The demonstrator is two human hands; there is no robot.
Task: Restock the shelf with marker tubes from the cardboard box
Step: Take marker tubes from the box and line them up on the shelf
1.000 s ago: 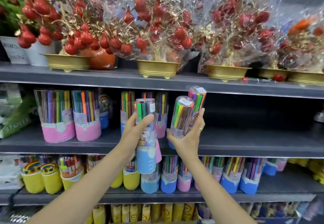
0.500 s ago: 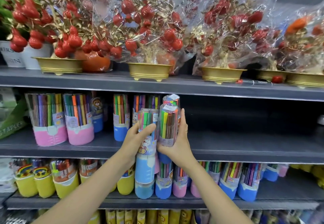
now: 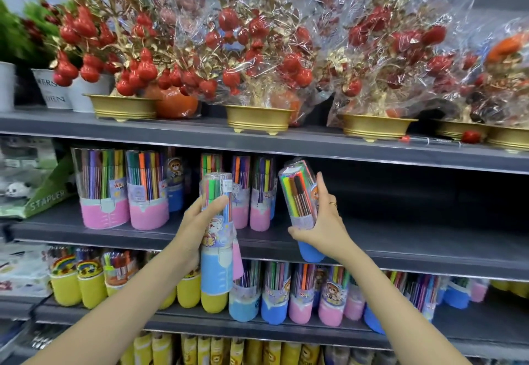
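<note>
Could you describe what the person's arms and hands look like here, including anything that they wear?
Both forearms are bare, with no sleeves, gloves or watch in view. The right hand wears a thin gold ring on one finger. The left hand shows no jewellery.

a: any print legible? 
b: the green box (image 3: 47,193) at the left of the middle shelf reads "stapler". 
a: and the white pot (image 3: 53,90) up top? 
b: only fragments show, "wers" and "den". 
a: the marker tubes? 
b: one pink-based tube (image 3: 260,196) shows "wa"; the rest is too blurred.
</note>
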